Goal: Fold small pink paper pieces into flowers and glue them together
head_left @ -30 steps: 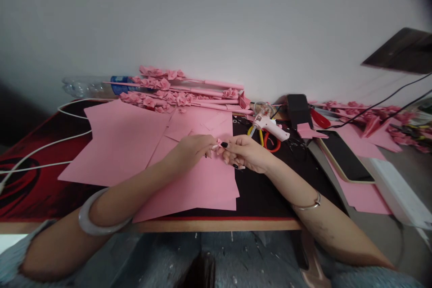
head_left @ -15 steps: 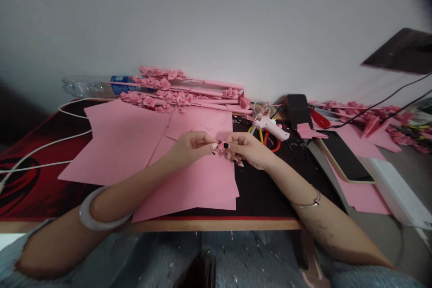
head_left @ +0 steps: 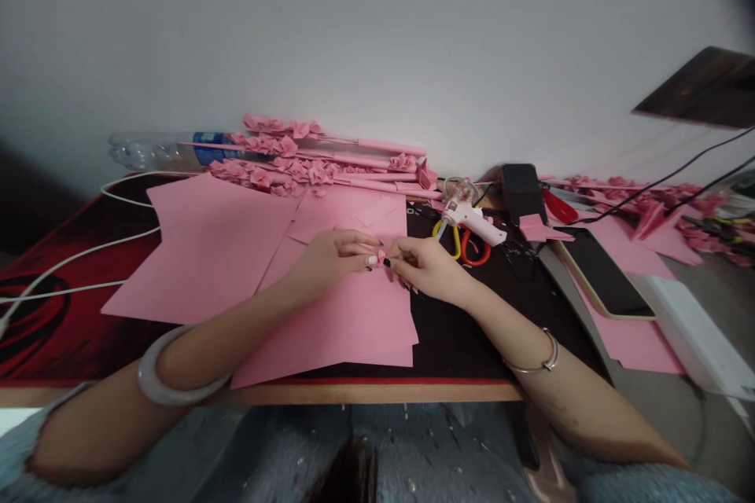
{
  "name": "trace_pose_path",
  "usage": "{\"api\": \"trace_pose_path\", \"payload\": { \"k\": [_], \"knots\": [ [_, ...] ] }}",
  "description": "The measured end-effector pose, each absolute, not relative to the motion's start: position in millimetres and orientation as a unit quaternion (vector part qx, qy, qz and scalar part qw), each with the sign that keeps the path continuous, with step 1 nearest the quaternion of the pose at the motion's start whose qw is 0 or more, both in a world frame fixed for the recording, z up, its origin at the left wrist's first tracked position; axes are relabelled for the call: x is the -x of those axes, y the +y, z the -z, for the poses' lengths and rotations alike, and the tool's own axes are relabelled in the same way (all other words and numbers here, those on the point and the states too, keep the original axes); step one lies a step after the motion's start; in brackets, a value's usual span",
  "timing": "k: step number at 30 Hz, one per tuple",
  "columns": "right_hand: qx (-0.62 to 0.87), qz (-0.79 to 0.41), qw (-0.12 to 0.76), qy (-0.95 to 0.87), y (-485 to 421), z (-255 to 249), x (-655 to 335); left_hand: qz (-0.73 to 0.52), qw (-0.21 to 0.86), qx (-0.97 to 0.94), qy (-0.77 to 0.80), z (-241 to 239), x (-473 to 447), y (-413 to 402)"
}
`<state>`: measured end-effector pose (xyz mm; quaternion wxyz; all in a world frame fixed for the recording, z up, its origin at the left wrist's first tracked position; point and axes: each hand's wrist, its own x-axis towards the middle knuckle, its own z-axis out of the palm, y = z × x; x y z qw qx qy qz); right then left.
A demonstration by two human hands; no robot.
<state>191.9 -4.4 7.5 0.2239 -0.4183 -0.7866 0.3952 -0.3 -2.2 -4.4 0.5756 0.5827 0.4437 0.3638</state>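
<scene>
My left hand and my right hand meet fingertip to fingertip above a stack of pink paper sheets. Both pinch one small folded pink paper piece between thumbs and forefingers. The piece is tiny and mostly hidden by my fingers. A pale bangle sits on my left forearm and a thin metal bracelet on my right wrist.
Pink paper flower stems and a plastic bottle lie along the wall. A glue gun, scissors, a phone, a white power strip and white cables lie on the dark desk mat.
Both hands have shifted slightly toward the wall, and the fingertips have closed tighter round the small pink piece. The right hand turned, hiding more of the piece.
</scene>
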Motion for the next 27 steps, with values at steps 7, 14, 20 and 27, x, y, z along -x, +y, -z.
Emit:
{"api": "trace_pose_path", "payload": {
  "k": [7,14,20,27],
  "knots": [
    [0.414,-0.284,0.229,-0.834,-5.6,-6.7,-190.1,-0.396,0.535,-0.613,0.427,10.8,-0.5,-2.5],
    [0.405,-0.266,0.23,-0.844,-6.3,-6.6,-189.6,-0.394,0.516,-0.631,0.425,10.1,0.4,-2.7],
    [0.391,-0.292,0.229,-0.842,-5.9,-8.8,-190.2,-0.395,0.493,-0.645,0.43,7.4,0.9,-4.0],
    [0.4,-0.232,0.235,-0.855,-6.1,-4.6,-188.4,-0.397,0.483,-0.657,0.422,9.1,-0.3,-3.7]
  ]
}}
